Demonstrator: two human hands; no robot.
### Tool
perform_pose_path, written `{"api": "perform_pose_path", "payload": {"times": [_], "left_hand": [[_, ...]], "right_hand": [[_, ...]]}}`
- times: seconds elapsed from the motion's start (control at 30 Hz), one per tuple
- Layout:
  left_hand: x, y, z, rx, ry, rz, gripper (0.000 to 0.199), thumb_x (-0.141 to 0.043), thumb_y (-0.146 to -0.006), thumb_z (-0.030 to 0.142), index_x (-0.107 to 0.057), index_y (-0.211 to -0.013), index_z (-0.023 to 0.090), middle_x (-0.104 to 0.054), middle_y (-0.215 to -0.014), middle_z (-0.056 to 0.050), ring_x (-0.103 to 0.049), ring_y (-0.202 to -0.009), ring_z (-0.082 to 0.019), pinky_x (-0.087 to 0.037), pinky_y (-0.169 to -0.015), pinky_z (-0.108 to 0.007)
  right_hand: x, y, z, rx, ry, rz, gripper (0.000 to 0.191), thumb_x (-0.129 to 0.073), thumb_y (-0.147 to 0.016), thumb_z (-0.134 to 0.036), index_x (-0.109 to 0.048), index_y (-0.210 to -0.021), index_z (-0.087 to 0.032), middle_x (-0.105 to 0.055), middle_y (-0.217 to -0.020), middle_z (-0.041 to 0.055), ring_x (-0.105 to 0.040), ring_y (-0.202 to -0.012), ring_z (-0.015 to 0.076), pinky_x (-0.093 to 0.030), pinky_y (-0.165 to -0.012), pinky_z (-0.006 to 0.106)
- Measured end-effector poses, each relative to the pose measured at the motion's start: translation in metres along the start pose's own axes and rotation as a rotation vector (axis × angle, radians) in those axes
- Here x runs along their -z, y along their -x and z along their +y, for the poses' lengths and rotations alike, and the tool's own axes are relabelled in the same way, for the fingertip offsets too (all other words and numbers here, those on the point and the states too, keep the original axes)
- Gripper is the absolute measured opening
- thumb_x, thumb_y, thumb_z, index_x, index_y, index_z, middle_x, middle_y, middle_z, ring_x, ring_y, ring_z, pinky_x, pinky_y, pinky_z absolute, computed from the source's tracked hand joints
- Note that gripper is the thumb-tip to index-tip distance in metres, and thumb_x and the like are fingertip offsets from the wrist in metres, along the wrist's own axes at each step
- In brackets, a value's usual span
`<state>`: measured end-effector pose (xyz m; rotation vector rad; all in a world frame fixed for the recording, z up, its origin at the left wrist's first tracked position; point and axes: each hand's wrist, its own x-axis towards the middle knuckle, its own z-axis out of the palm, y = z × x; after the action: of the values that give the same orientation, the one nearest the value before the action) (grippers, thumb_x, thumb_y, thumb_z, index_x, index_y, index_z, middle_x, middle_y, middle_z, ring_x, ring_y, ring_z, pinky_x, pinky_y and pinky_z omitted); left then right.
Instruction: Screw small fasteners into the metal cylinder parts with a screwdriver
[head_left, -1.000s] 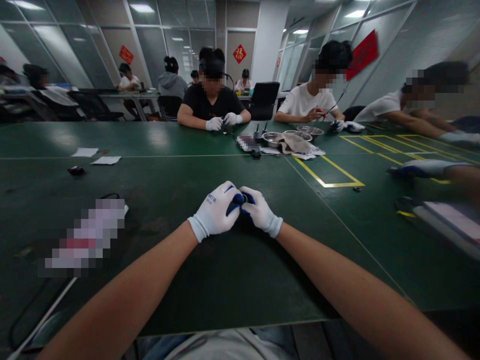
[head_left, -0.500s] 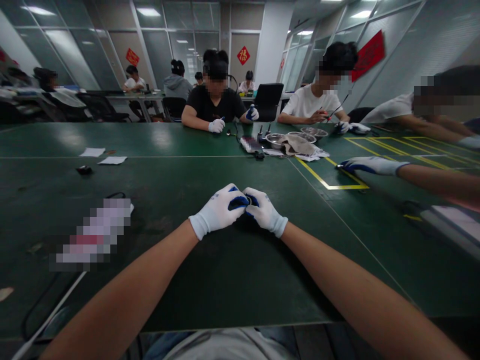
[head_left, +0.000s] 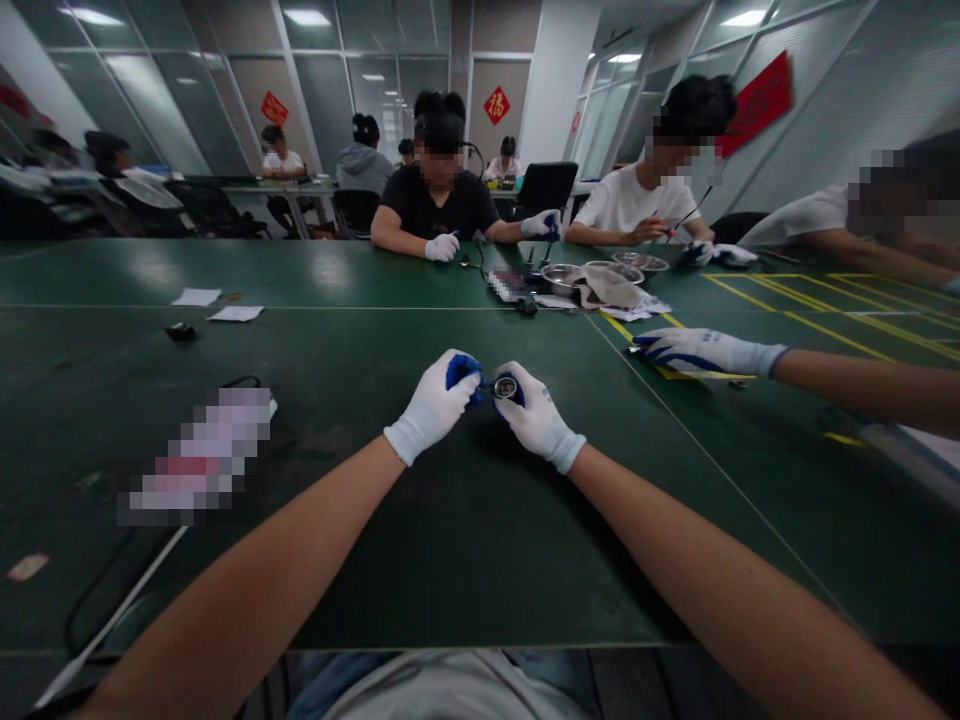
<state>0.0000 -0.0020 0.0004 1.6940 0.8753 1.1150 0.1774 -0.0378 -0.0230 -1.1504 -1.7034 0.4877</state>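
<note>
Both of my hands wear white gloves with blue palms and are held over the middle of the green table [head_left: 420, 560]. My right hand [head_left: 538, 412] is closed around a small round metal piece [head_left: 506, 387] with a shiny rim and a dark centre, its round face turned toward me. Just left of it, the fingers of my left hand [head_left: 431, 405] are pinched together beside the piece. A small dark bit shows at those fingertips, too small to name. The two hands are close but apart.
A power strip [head_left: 206, 445], blurred out, lies at left with its cable. Beyond are papers [head_left: 236, 313], a small black object [head_left: 181, 332], metal bowls [head_left: 561, 278] and a cloth [head_left: 611, 288]. From the right, a co-worker's gloved hand [head_left: 701, 352] reaches in near yellow tape lines.
My hands have drawn slightly apart, and the round face of the metal piece now shows in my right hand. The co-worker's gloved hand at right has moved left.
</note>
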Motion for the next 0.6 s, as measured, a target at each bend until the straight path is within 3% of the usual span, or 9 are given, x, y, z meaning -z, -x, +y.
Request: {"api": "perform_pose_path", "payload": {"times": [0.23,0.6], "left_hand": [[0.0007,-0.0008,-0.0001,-0.018,0.057,-0.005,0.016,-0.077,-0.076,0.020,-0.070,-0.091,0.018,-0.076,-0.095,-0.005,-0.070,-0.095,-0.022,-0.058,-0.096,-0.041],[0.0025,0.0002,0.0002,0.068,0.106,-0.023,0.021,-0.080,-0.072,0.020,-0.073,-0.092,0.017,-0.078,-0.096,-0.005,-0.072,-0.097,-0.023,-0.057,-0.100,-0.046]], "right_hand": [[-0.0031,0.0008,-0.0029,0.009,-0.063,-0.018,0.018,-0.058,-0.081,-0.033,-0.053,-0.096,-0.024,-0.064,-0.084,0.0014,-0.058,-0.076,0.0207,-0.049,-0.073,0.035],[-0.0059,-0.0004,0.0000,-0.010,-0.060,0.042,0.019,-0.061,-0.083,-0.032,-0.057,-0.099,-0.022,-0.066,-0.092,0.0053,-0.063,-0.082,0.0225,-0.053,-0.078,0.038]]}}
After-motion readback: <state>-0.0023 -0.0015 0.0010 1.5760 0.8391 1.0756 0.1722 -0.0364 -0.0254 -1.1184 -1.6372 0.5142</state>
